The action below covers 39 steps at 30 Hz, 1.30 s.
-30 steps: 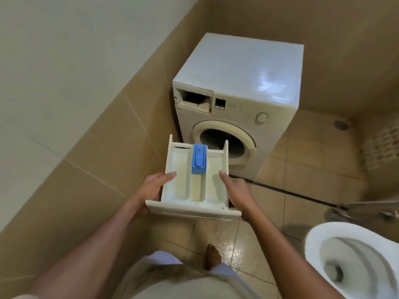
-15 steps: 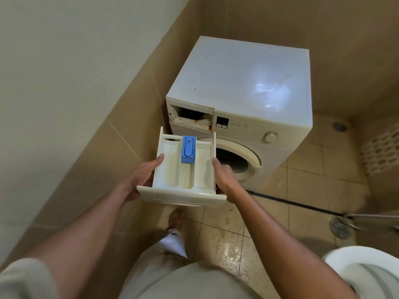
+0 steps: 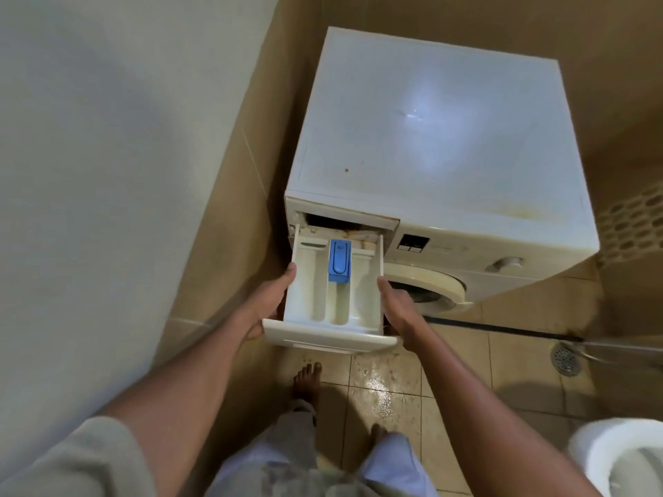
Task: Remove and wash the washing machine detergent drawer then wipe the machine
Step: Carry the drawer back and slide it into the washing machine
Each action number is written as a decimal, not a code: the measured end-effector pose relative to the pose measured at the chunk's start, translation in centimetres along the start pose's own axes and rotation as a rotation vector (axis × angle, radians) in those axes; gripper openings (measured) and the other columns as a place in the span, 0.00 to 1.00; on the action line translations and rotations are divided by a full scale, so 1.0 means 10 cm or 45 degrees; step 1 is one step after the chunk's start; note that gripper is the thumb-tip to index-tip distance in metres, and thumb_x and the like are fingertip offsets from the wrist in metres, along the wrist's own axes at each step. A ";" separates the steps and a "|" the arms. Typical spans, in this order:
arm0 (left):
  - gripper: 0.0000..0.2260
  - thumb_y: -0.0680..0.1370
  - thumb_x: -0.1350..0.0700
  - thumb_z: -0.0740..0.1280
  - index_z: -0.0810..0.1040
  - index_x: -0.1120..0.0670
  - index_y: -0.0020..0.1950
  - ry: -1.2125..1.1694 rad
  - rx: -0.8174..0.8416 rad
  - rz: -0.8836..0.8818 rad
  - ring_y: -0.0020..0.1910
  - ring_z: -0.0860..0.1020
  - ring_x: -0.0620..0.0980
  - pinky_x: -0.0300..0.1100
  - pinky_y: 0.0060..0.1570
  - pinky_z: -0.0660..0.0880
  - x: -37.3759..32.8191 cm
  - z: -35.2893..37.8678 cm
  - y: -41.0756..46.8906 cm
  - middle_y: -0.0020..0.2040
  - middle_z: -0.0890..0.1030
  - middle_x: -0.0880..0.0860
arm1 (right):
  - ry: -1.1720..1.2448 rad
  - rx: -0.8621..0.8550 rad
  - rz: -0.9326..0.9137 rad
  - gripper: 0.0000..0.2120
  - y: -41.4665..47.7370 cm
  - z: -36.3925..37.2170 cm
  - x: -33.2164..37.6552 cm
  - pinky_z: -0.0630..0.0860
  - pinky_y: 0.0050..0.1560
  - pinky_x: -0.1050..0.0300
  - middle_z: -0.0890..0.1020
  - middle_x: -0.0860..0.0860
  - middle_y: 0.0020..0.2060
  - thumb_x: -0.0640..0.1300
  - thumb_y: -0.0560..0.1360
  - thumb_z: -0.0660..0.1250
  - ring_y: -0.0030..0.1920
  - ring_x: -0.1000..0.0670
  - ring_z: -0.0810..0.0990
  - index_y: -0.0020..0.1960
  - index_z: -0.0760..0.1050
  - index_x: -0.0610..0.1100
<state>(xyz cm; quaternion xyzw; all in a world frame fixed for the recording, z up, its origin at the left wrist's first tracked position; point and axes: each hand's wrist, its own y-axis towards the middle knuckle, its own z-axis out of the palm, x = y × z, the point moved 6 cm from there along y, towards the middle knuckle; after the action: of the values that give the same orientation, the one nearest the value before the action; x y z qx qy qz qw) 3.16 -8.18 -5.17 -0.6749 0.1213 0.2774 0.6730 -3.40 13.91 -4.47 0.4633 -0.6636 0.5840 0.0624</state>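
I hold the white detergent drawer [image 3: 333, 299] level in front of me, its blue siphon cap [image 3: 339, 261] in the middle compartment. My left hand [image 3: 267, 303] grips its left wall, thumb on top, fingers hidden underneath. My right hand [image 3: 396, 306] grips the right wall the same way. The drawer's back end sits right at the open, stained drawer slot [image 3: 344, 224] in the upper left front of the white washing machine [image 3: 441, 138]. Whether the rear is inside the slot I cannot tell.
A tiled wall [image 3: 215, 209] runs close on the left. The floor tiles [image 3: 384, 389] below the drawer are wet, and my bare feet stand there. A floor drain [image 3: 566, 357] and a dark hose [image 3: 495, 326] lie to the right. A toilet bowl [image 3: 617, 457] is at bottom right.
I have stepped closer to the machine. The drawer has moved forward and up, from well short of the machine to the mouth of the slot. Both hands keep the same hold.
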 end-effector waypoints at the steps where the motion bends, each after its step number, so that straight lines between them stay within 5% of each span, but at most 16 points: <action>1: 0.24 0.80 0.34 0.59 0.82 0.50 0.60 0.017 0.004 -0.012 0.55 0.84 0.55 0.50 0.51 0.80 -0.04 -0.02 0.06 0.56 0.86 0.54 | 0.014 -0.019 0.010 0.27 0.04 0.01 0.01 0.67 0.38 0.56 0.75 0.48 0.35 0.59 0.83 0.50 0.34 0.51 0.71 0.52 0.78 0.39; 4: 0.27 0.79 0.32 0.59 0.81 0.50 0.64 0.091 -0.009 -0.025 0.55 0.83 0.54 0.47 0.50 0.78 -0.14 -0.10 0.18 0.59 0.85 0.54 | 0.056 -0.037 0.021 0.29 0.12 0.01 0.07 0.70 0.41 0.54 0.79 0.45 0.42 0.58 0.83 0.50 0.41 0.48 0.75 0.61 0.75 0.35; 6: 0.27 0.79 0.32 0.59 0.80 0.50 0.64 0.080 -0.004 -0.026 0.57 0.83 0.55 0.49 0.56 0.78 -0.17 -0.13 0.24 0.59 0.85 0.54 | 0.051 -0.050 0.021 0.31 0.17 0.01 0.12 0.74 0.56 0.48 0.80 0.38 0.56 0.58 0.83 0.50 0.56 0.40 0.78 0.66 0.71 0.31; 8: 0.26 0.79 0.33 0.59 0.80 0.51 0.63 0.039 -0.020 -0.034 0.56 0.83 0.56 0.49 0.49 0.80 -0.17 -0.14 0.25 0.57 0.85 0.55 | 0.042 -0.061 0.000 0.32 0.19 0.00 0.19 0.70 0.63 0.44 0.75 0.34 0.62 0.59 0.83 0.50 0.62 0.35 0.74 0.66 0.69 0.30; 11: 0.25 0.80 0.34 0.58 0.80 0.52 0.62 0.038 -0.023 -0.027 0.54 0.84 0.56 0.47 0.42 0.79 -0.20 -0.13 0.30 0.57 0.86 0.55 | 0.052 -0.084 0.006 0.33 0.25 -0.04 0.21 0.71 0.48 0.51 0.78 0.31 0.49 0.60 0.82 0.51 0.51 0.34 0.78 0.60 0.73 0.29; 14: 0.26 0.80 0.34 0.58 0.80 0.53 0.63 0.069 -0.024 -0.024 0.55 0.84 0.57 0.48 0.45 0.81 -0.24 -0.16 0.37 0.56 0.86 0.56 | 0.053 -0.098 -0.001 0.28 0.29 -0.04 0.21 0.63 0.40 0.54 0.70 0.38 0.34 0.59 0.82 0.51 0.36 0.43 0.71 0.47 0.73 0.35; 16: 0.26 0.80 0.34 0.59 0.80 0.54 0.63 0.055 -0.021 -0.049 0.55 0.84 0.57 0.53 0.54 0.81 -0.21 -0.17 0.42 0.56 0.86 0.57 | 0.054 -0.106 -0.012 0.28 0.31 -0.03 0.19 0.68 0.43 0.52 0.76 0.42 0.36 0.59 0.82 0.50 0.37 0.48 0.73 0.46 0.75 0.36; 18: 0.26 0.80 0.34 0.60 0.80 0.54 0.62 0.039 -0.013 -0.065 0.56 0.85 0.58 0.57 0.59 0.79 -0.17 -0.18 0.47 0.56 0.86 0.57 | 0.068 -0.125 -0.005 0.30 0.33 -0.03 0.15 0.74 0.55 0.46 0.81 0.39 0.52 0.59 0.82 0.51 0.52 0.42 0.80 0.58 0.75 0.32; 20: 0.26 0.79 0.34 0.60 0.80 0.53 0.61 0.032 0.009 -0.068 0.56 0.85 0.58 0.59 0.61 0.78 -0.16 -0.18 0.51 0.55 0.86 0.57 | 0.084 -0.129 -0.004 0.32 0.33 -0.02 0.11 0.73 0.61 0.39 0.79 0.35 0.56 0.61 0.81 0.51 0.57 0.37 0.78 0.61 0.74 0.33; 25: 0.24 0.79 0.35 0.61 0.79 0.53 0.62 -0.024 0.044 -0.068 0.56 0.84 0.59 0.61 0.61 0.78 -0.15 -0.16 0.56 0.57 0.86 0.58 | 0.115 -0.146 -0.001 0.33 0.39 -0.01 0.08 0.74 0.58 0.37 0.80 0.35 0.54 0.64 0.80 0.52 0.55 0.35 0.79 0.58 0.76 0.35; 28: 0.25 0.78 0.35 0.62 0.79 0.53 0.63 -0.024 0.049 -0.062 0.56 0.84 0.59 0.62 0.61 0.78 -0.15 -0.18 0.56 0.57 0.85 0.58 | 0.111 -0.145 0.007 0.31 0.39 0.00 0.05 0.77 0.51 0.46 0.82 0.37 0.49 0.63 0.80 0.52 0.50 0.38 0.81 0.57 0.78 0.37; 33: 0.24 0.79 0.35 0.62 0.81 0.52 0.60 -0.005 0.050 -0.046 0.56 0.84 0.60 0.63 0.61 0.78 -0.16 -0.18 0.56 0.56 0.86 0.58 | 0.096 -0.222 -0.033 0.30 0.34 -0.03 0.03 0.67 0.40 0.54 0.79 0.33 0.45 0.59 0.82 0.53 0.39 0.47 0.73 0.54 0.76 0.32; 36: 0.24 0.79 0.35 0.62 0.81 0.53 0.61 -0.029 0.055 -0.038 0.56 0.84 0.61 0.64 0.61 0.77 -0.16 -0.18 0.57 0.57 0.85 0.58 | 0.069 -0.223 -0.060 0.27 0.33 -0.03 0.06 0.65 0.38 0.55 0.73 0.45 0.32 0.59 0.82 0.52 0.34 0.51 0.69 0.42 0.77 0.38; 39: 0.25 0.77 0.34 0.64 0.81 0.52 0.62 -0.065 0.059 -0.048 0.56 0.84 0.62 0.65 0.61 0.77 -0.16 -0.18 0.54 0.57 0.85 0.59 | 0.087 -0.216 -0.080 0.24 0.33 -0.04 0.06 0.61 0.36 0.55 0.67 0.48 0.31 0.58 0.82 0.53 0.32 0.52 0.65 0.37 0.70 0.42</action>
<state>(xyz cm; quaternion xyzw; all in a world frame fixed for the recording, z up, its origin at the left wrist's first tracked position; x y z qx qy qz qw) -0.66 -10.64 -9.01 -0.6540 0.0978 0.2787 0.6965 -6.21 13.58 -6.38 0.4568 -0.6933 0.5390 0.1422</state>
